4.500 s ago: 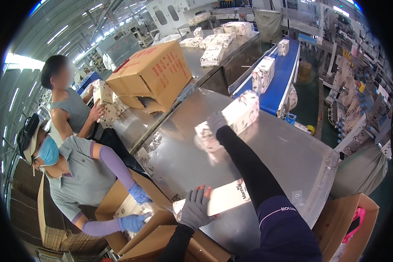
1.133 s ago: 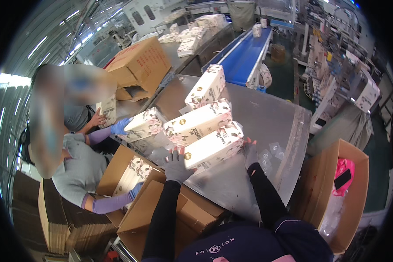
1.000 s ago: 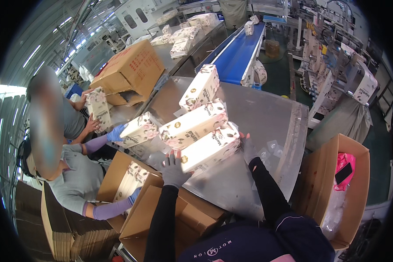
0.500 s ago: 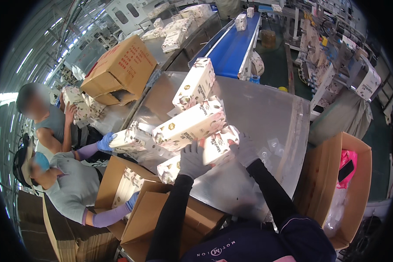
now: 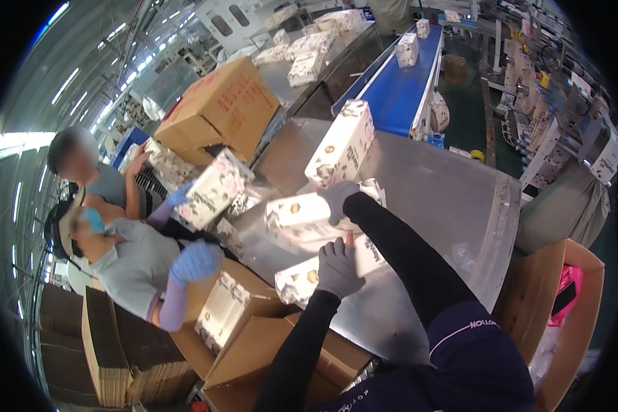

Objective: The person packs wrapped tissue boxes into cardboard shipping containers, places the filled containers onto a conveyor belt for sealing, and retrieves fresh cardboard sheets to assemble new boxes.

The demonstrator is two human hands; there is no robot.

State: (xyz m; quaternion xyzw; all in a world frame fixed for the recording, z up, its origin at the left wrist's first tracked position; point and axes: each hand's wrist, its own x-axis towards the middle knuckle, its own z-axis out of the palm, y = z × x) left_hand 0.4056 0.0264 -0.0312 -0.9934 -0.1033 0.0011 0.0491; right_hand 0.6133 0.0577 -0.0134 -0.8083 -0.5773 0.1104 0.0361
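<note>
Several white, flower-printed soft packs, apparently tissue packs, lie on the metal table. My left hand (image 5: 340,269), in a grey glove, rests with fingers stretched out on the nearest pack (image 5: 296,283). Just beyond it, my right hand (image 5: 339,200) reaches across with bent fingers gripping the top of the middle pack (image 5: 295,211). That hand and forearm hide part of this pack. Farther off, another pack (image 5: 342,143) lies at a slant, touched by neither hand.
At left a co-worker in blue gloves holds up a pack (image 5: 215,189) near an open carton (image 5: 261,347) with packs inside. Another person stands behind, by a large carton (image 5: 220,110). A blue conveyor (image 5: 398,93) carries packs. An open carton (image 5: 587,323) stands right.
My right hand has moved from the nearest pack onto the middle one. My left hand stays on the nearest pack. The co-worker has raised a pack and lifted the other hand from the carton.
</note>
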